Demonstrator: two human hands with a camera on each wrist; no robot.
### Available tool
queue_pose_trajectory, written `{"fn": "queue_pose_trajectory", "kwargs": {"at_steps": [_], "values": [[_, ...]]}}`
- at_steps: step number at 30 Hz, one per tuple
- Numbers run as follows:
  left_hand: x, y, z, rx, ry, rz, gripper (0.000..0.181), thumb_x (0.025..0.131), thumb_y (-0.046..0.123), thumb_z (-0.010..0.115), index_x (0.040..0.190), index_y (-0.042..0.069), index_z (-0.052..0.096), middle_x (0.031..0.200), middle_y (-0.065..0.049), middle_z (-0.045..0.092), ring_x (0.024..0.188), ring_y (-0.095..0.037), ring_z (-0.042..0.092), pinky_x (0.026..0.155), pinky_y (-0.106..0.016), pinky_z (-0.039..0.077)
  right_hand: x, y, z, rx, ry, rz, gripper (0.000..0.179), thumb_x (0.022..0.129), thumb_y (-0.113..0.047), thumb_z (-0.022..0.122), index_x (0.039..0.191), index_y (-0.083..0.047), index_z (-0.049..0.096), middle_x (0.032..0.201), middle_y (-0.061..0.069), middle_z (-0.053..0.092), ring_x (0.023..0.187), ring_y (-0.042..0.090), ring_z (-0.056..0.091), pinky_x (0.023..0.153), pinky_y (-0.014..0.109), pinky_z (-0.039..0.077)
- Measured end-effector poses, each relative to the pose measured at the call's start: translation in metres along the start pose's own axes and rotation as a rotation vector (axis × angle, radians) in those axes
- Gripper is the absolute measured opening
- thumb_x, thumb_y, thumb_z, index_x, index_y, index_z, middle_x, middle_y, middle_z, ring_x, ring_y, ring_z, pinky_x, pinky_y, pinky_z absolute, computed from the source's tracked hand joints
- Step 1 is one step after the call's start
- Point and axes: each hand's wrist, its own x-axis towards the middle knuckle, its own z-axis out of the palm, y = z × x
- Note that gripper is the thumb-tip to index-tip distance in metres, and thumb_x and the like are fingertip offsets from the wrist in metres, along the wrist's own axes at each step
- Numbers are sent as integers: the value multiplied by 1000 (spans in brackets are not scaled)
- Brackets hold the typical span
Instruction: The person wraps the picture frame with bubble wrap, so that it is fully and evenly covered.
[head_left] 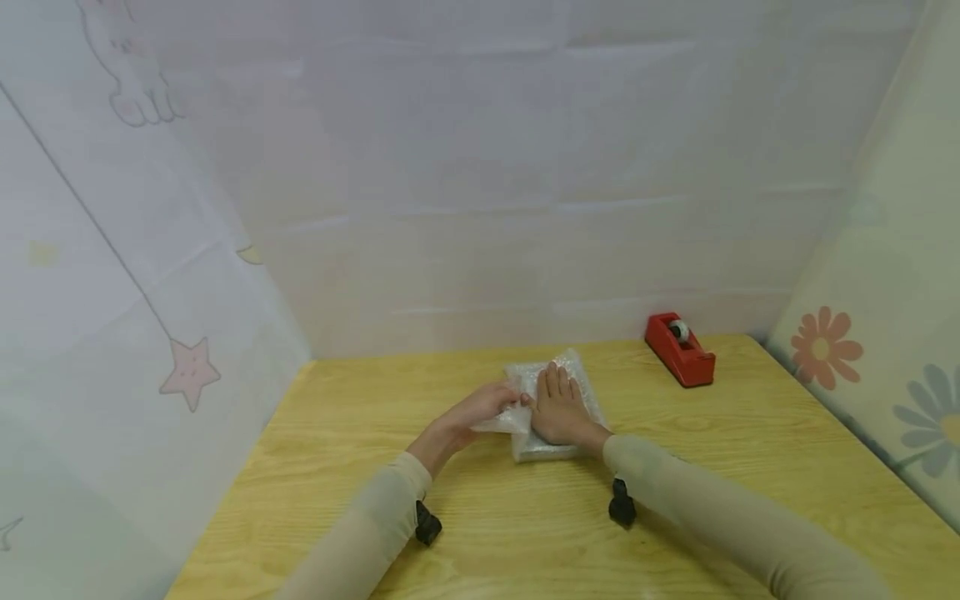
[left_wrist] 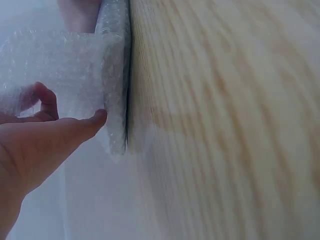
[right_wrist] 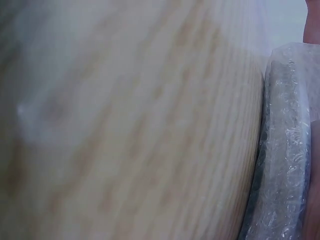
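Observation:
A flat package wrapped in clear bubble wrap (head_left: 536,452) lies on the wooden table. My right hand (head_left: 561,414) rests flat on top of it, fingers straight and pointing away. At the package's left side my left hand (head_left: 486,406) holds a loose flap of the bubble wrap (left_wrist: 60,57). In the left wrist view, the left hand (left_wrist: 45,142) has a bent finger at the flap and its thumb against the package edge. The right wrist view shows the package's wrapped side (right_wrist: 285,155) on the table, with part of the right hand (right_wrist: 315,185) at the frame edge. What is inside is hidden.
A red tape dispenser (head_left: 681,352) with a roll of tape stands at the table's back right. Pale printed sheets (head_left: 480,183) hang behind and on both sides of the wooden table (head_left: 465,533). Each wrist bears a small black device (head_left: 427,525).

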Motion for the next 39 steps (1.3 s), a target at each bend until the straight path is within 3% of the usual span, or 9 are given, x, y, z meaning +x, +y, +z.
{"fn": "queue_pose_trajectory", "kwargs": {"at_steps": [3,6,11,14,20,24,30,33,39], "values": [[1,-3,3,-83,20,-9,55,100,39,34,131,-5,44,137,-14,40,112,-23,48,86,-36,43,1,0,1,3,-8,-6,75,96,-54,12,146,3,10,150,21,-5,136,37,-4,105,52,1],[-4,-4,3,-310,26,-6,78,95,57,28,137,-9,29,138,-23,35,120,-32,42,91,-38,40,4,3,1,72,-21,-12,73,98,-51,16,146,4,8,150,21,-8,135,37,-7,105,51,-2],[-34,1,14,-754,137,49,102,81,75,34,144,-2,11,146,-24,21,130,-35,27,101,-43,29,8,7,1,138,-27,13,69,99,-46,15,145,4,10,150,21,-4,136,36,-7,105,50,-3],[-55,4,29,-859,202,96,104,74,82,32,146,9,18,147,-16,24,132,-32,23,103,-52,17,7,4,-3,140,-26,31,66,100,-44,14,145,4,13,151,21,0,136,35,-3,105,50,0],[-70,6,65,-570,198,158,82,82,78,17,146,27,22,148,-6,22,137,-29,10,100,-63,1,7,2,-9,163,-9,39,65,100,-42,15,144,6,18,150,22,4,136,37,1,105,52,3],[-59,5,75,-342,423,94,75,90,60,42,147,17,20,148,-9,22,135,-30,15,105,-53,9,7,2,-8,186,-1,48,65,100,-42,17,143,6,21,150,23,7,136,37,3,105,52,4],[-41,2,69,-379,662,-56,65,96,48,34,135,-4,35,144,-18,25,133,-34,17,106,-49,9,10,-1,-6,221,-22,72,64,100,-41,19,144,6,18,150,22,3,136,38,1,105,53,3],[-33,7,63,-382,700,-22,68,96,50,34,138,-3,29,146,-16,21,134,-34,13,106,-50,7,15,-9,-7,282,-5,122,64,100,-43,20,146,2,15,151,20,-1,136,36,-3,105,52,-1],[-18,12,62,-151,674,-28,69,94,51,38,135,-5,39,140,-18,36,129,-36,29,102,-51,21,36,-20,-10,503,46,230,64,99,-44,20,147,-2,14,151,19,5,136,36,1,106,50,0]]}}
